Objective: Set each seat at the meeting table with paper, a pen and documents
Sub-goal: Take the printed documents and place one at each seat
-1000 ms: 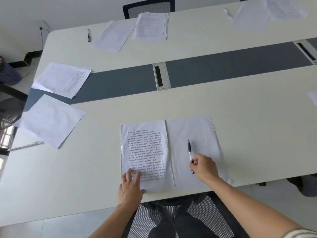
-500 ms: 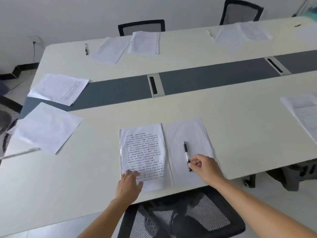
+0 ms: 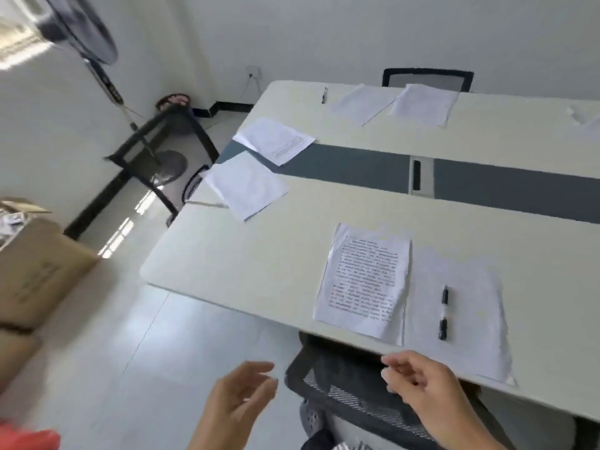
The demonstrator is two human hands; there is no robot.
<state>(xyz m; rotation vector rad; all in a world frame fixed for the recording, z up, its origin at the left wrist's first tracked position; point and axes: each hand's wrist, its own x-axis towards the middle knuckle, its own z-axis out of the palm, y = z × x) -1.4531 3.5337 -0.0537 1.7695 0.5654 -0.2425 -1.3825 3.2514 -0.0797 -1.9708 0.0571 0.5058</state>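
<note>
Holding: nothing; your left hand (image 3: 240,397) is relaxed, fingers spread, over the floor (image 3: 156,345).
Right hand (image 3: 418,381): loosely curled, empty, above the mesh chair (image 3: 350,388).
Printed document (image 3: 363,280): flat at the meeting table's (image 3: 259,264) near edge.
Blank paper (image 3: 470,323): just beside it, right.
Pen (image 3: 443,311): lying on that paper.

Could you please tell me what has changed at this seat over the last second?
The left hand lifted off the printed document and the right hand let go of the pen. Both drew back past the table edge and now hang empty above the chair. The view also swung left. Document, blank sheet and pen lie as before.
</note>
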